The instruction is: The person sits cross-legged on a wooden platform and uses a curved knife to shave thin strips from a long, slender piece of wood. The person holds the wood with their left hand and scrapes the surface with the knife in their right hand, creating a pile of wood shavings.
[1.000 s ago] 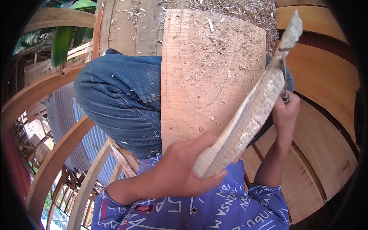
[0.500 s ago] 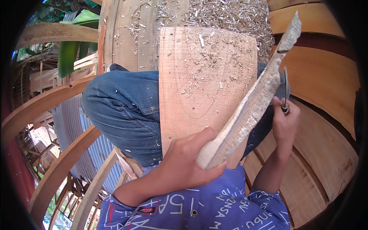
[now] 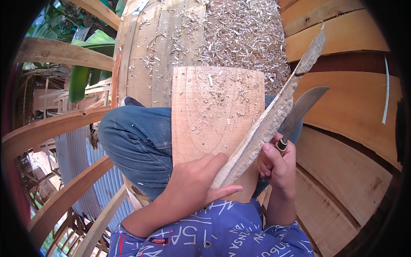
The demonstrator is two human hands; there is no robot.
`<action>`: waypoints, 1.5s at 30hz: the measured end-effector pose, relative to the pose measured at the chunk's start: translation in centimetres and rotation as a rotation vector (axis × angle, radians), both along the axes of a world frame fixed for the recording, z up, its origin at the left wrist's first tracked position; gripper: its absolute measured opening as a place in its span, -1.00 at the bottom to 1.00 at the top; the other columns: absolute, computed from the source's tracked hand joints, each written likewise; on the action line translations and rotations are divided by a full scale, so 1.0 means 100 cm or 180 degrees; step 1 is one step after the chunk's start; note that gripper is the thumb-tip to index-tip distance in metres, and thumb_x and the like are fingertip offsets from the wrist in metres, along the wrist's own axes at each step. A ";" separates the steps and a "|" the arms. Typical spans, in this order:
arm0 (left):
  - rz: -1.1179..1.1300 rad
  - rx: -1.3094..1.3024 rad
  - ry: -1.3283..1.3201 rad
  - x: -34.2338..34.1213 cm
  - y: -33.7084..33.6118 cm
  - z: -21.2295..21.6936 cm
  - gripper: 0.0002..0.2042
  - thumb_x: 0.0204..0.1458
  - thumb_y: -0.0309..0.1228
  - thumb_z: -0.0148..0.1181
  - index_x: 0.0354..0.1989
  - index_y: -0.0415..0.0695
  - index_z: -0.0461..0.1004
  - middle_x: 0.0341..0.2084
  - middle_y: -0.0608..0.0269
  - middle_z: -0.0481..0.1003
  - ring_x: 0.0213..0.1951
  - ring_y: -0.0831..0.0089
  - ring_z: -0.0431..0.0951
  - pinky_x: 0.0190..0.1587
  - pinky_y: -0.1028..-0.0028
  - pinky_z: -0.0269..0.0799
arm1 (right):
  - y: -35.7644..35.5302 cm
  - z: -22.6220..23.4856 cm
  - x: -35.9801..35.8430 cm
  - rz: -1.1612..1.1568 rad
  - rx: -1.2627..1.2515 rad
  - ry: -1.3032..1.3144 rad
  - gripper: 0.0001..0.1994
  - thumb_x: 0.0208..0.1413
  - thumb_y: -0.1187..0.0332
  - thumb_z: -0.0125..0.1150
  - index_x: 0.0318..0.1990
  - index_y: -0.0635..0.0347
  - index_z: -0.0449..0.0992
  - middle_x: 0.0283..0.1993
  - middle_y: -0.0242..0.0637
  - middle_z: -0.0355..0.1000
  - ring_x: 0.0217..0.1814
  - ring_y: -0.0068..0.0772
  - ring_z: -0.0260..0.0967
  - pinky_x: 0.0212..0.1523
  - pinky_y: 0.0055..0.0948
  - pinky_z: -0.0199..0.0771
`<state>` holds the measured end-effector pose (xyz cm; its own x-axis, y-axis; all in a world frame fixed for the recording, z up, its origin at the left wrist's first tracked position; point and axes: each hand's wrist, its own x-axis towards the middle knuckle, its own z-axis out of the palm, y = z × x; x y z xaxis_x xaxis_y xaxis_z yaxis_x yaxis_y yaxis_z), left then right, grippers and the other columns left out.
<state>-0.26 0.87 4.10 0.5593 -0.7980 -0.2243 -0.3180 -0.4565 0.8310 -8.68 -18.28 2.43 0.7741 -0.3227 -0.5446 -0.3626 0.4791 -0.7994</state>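
My left hand (image 3: 192, 180) grips the near end of a long, rough-barked strip of wood (image 3: 265, 115), which slants up to the right. The strip passes over the right part of a flat wooden board (image 3: 188, 115) across my lap. Pencilled curves and loose chips show on the board. My right hand (image 3: 280, 167) is closed around the handle of a knife (image 3: 302, 107) with a broad curved blade. The blade points up and right, beside the strip's barked edge, and its lower part lies close to the wood; I cannot tell whether they touch.
Curled wood shavings (image 3: 244, 38) cover much of the plank floor (image 3: 167, 47) ahead. Wide planks (image 3: 338, 98) rise on the right. Curved wooden rails (image 3: 55, 126) run along the left, with corrugated sheets (image 3: 100, 180) beyond them. My bent knee (image 3: 132, 128) lies left of the board.
My right hand has moved left toward the strip, and the knife has turned so its blade shows broadside. The view has shifted, bringing more floor and shavings in.
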 end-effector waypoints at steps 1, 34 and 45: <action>-0.0080 -0.0107 0.0142 0.002 0.001 0.000 -0.54 -0.09 -0.17 0.35 -0.13 -0.22 0.38 -0.42 0.10 0.47 -0.43 0.21 0.56 -0.41 0.38 0.46 | 0.003 -0.002 0.000 -0.0009 -0.0108 0.0087 -0.85 0.15 0.42 0.10 -0.38 0.28 0.30 -0.72 -0.49 0.15 -0.79 -0.72 0.03 -0.78 -0.64 0.03; 0.0758 -0.1216 0.3313 -0.028 0.016 0.001 -0.57 -0.10 -0.62 -0.10 0.03 -0.23 0.16 -0.41 0.35 0.22 -0.38 0.64 0.22 -0.29 0.60 0.21 | 0.016 -0.014 0.000 0.0893 -0.4247 0.0140 -0.68 -0.04 0.48 0.16 -0.73 0.28 0.19 -0.76 -0.09 0.05 -0.78 -0.21 -0.01 -0.68 -0.33 0.04; 0.0809 -0.1406 0.3820 -0.032 0.011 -0.003 -0.54 -0.10 -0.61 -0.11 0.08 -0.19 0.14 -0.40 0.38 0.23 -0.41 0.68 0.23 -0.33 0.61 0.22 | 0.009 -0.019 0.009 0.0636 -0.4322 0.0126 -0.65 0.01 0.49 0.13 -0.72 0.31 0.14 -0.74 -0.23 -0.10 -0.70 -0.51 -0.14 -0.69 -0.39 -0.10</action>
<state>-3.47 1.95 3.84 0.3397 -0.8344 -0.4340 0.7773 -0.0107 0.6291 -7.81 -17.33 0.52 0.8615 -0.5008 0.0841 -0.3658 -0.7268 -0.5813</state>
